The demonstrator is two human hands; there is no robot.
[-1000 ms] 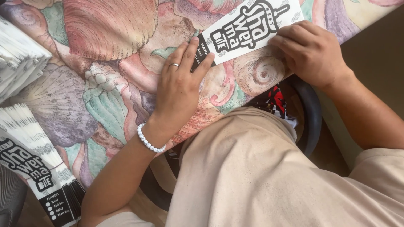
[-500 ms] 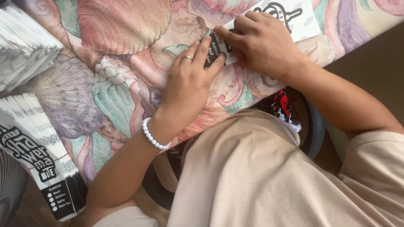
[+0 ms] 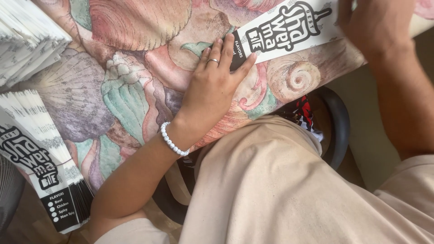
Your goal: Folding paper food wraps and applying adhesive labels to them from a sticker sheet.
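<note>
Table covering (image 3: pixel 135 90) printed with large seashells — pink, green and mauve — under soft, even light; a dark curved chair frame (image 3: pixel 338 131) shows below its edge.

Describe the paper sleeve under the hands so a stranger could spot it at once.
Start at the table, covered with a seashell-patterned cloth in pink and green. At its far right edge lies one long white paper sleeve with black print, pinned by the left hand and right hand. Unlike the fanned stack of sleeves at left, it lies single and flat.

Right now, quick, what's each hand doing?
Left hand: open, fingers flat, pressing the dark end of the white paper sleeve.
Right hand: resting on the sleeve's other end; grip cannot be told.
</note>
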